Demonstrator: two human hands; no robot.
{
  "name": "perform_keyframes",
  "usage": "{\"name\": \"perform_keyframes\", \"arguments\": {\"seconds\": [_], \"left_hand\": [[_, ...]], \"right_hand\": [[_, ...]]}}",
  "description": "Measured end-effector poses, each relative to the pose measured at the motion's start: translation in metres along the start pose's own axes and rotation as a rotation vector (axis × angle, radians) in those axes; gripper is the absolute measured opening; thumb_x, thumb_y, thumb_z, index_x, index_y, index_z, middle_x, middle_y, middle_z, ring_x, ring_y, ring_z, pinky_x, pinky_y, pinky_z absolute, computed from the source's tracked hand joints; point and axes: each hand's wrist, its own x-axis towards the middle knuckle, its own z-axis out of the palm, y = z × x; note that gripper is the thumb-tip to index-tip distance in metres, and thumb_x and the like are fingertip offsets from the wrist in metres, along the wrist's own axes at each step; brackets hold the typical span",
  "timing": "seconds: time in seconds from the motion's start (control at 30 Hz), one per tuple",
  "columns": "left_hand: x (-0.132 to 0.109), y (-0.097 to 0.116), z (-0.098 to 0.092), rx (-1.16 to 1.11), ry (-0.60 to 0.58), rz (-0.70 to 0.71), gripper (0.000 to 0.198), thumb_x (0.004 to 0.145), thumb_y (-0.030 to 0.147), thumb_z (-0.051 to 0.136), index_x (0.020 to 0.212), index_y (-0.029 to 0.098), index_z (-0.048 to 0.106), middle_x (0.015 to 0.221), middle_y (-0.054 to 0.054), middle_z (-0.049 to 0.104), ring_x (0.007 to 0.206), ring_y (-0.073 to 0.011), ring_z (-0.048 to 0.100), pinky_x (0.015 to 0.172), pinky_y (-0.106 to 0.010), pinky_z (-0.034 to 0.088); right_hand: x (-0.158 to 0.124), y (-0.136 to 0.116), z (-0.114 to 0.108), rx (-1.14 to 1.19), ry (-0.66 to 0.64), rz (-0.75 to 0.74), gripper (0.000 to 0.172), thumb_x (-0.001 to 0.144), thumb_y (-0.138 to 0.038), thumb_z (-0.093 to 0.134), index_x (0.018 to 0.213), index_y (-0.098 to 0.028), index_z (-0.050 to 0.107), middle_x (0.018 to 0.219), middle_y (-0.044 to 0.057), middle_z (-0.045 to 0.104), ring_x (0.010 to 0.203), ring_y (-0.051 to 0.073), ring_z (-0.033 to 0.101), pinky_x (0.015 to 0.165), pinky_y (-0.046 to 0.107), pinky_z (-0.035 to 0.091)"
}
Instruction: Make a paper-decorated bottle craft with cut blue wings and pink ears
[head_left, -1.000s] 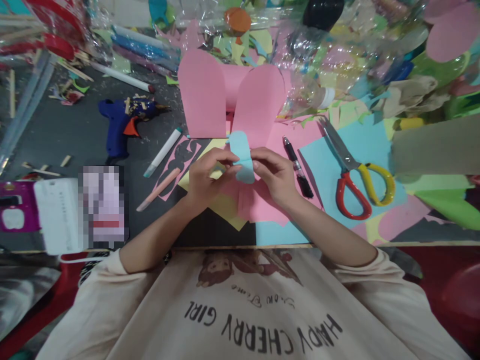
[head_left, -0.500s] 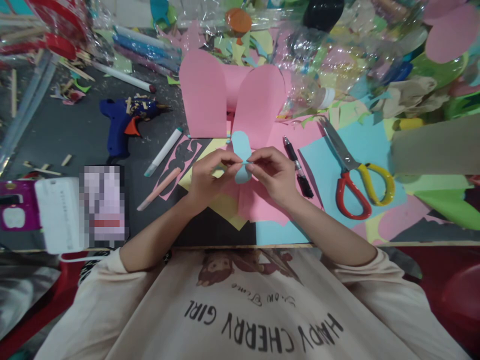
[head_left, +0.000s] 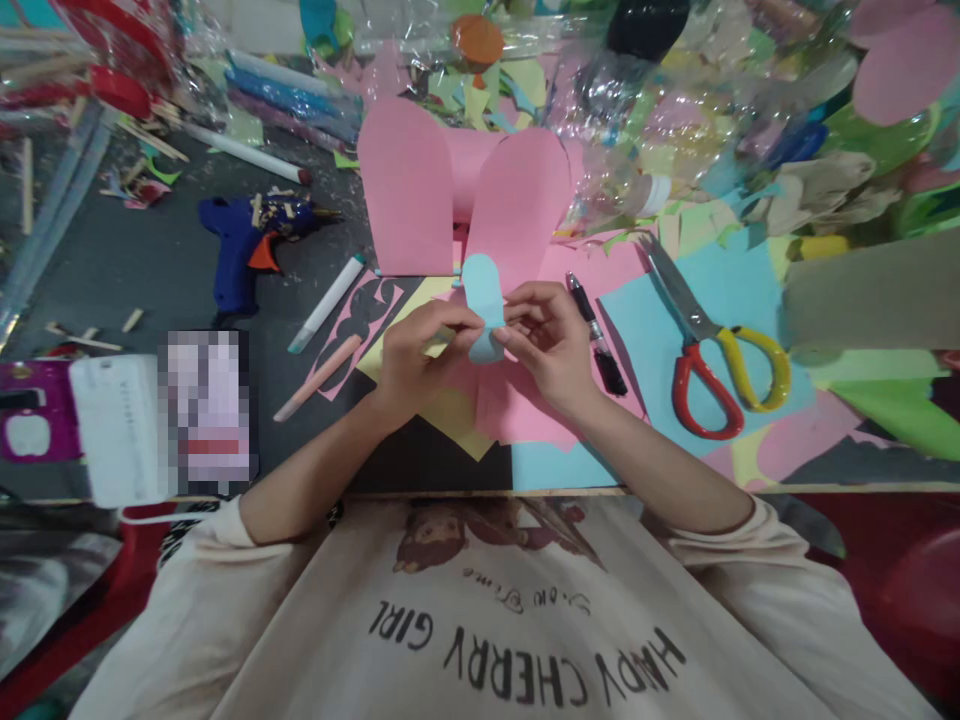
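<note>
Pinching a blue paper piece [head_left: 482, 285] in left hand [head_left: 412, 352] and right hand [head_left: 553, 345], center frame.
At risk of creasing crookedly, if pressed unevenly from the 2 sides.

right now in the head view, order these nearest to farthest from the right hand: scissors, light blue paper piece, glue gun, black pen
1. Light blue paper piece: touching the right hand
2. Black pen: just right of the hand
3. Scissors: farther right
4. Glue gun: far left
</note>
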Motion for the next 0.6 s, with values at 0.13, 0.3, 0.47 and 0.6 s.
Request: {"name": "perform_keyframes", "arguments": {"seconds": [0.13, 0.3, 0.47, 0.6], "left_hand": [[0.0009, -0.0006, 0.0, 0.004, 0.029, 0.019, 0.008, 0.09, 0.027, 0.063, 0.085, 0.023, 0.066, 0.076, 0.003, 0.072, 0.068, -0.0107, 0.067, 0.062, -0.025, 0.053], [-0.0001, 0.0013, -0.0003, 0.0, 0.006, -0.021, 0.004, 0.089, 0.027, 0.065, 0.091, 0.025, 0.068, 0.079, 0.002, 0.073, 0.071, -0.0126, 0.068, 0.065, -0.027, 0.053], [-0.0004, -0.0002, -0.0006, 0.051, -0.081, 0.006, 0.023, 0.093, 0.038, 0.06, 0.104, 0.021, 0.07, 0.09, -0.003, 0.075, 0.079, -0.0132, 0.068, 0.071, -0.026, 0.054], [-0.001, 0.0002, -0.0013, 0.094, -0.065, -0.019, 0.023, 0.094, 0.038, 0.058, 0.1, 0.021, 0.072, 0.089, -0.002, 0.075, 0.08, -0.0119, 0.067, 0.071, -0.023, 0.053]], "right_hand": [[0.0037, 0.0003, -0.0003, 0.002, -0.026, 0.068, 0.041, 0.067, -0.056, 0.079, 0.084, -0.024, 0.061, 0.076, -0.003, 0.063, 0.068, 0.011, 0.06, 0.066, 0.028, 0.053], [0.0037, 0.0008, -0.0011, 0.004, -0.033, 0.041, 0.033, 0.073, -0.052, 0.076, 0.076, -0.021, 0.062, 0.068, -0.004, 0.059, 0.059, 0.009, 0.053, 0.057, 0.025, 0.047], [0.002, 0.002, -0.0012, -0.02, -0.071, 0.025, 0.033, 0.076, -0.05, 0.075, 0.076, -0.02, 0.061, 0.069, -0.004, 0.057, 0.06, 0.008, 0.052, 0.059, 0.024, 0.046], [0.0006, 0.0011, -0.0011, -0.087, -0.099, 0.01, 0.035, 0.079, -0.053, 0.071, 0.078, -0.02, 0.059, 0.074, -0.003, 0.058, 0.066, 0.009, 0.055, 0.065, 0.027, 0.05]]}}
